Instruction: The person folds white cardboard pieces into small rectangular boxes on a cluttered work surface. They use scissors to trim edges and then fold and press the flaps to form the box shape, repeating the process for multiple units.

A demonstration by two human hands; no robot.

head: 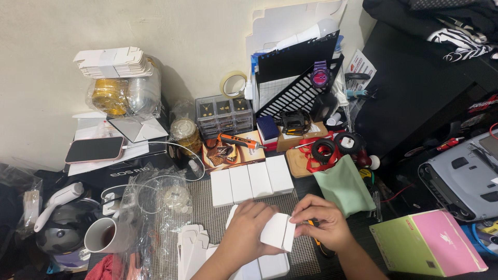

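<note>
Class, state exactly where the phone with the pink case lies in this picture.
In the head view, the phone lies screen-up at the left on a stack of papers, below the bagged gold discs and above the white mug.

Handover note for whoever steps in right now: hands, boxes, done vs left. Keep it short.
Left hand and right hand together grip one white carton, part-folded, over the mesh mat.
Done: four closed white boxes in a row behind the hands; more white boxes lie under the hands at the near edge.
Left: the carton in hand is not closed yet; flat blanks lie left of the hands, and another stack of blanks sits on the bags by the wall.
Mug stands far left.
</note>
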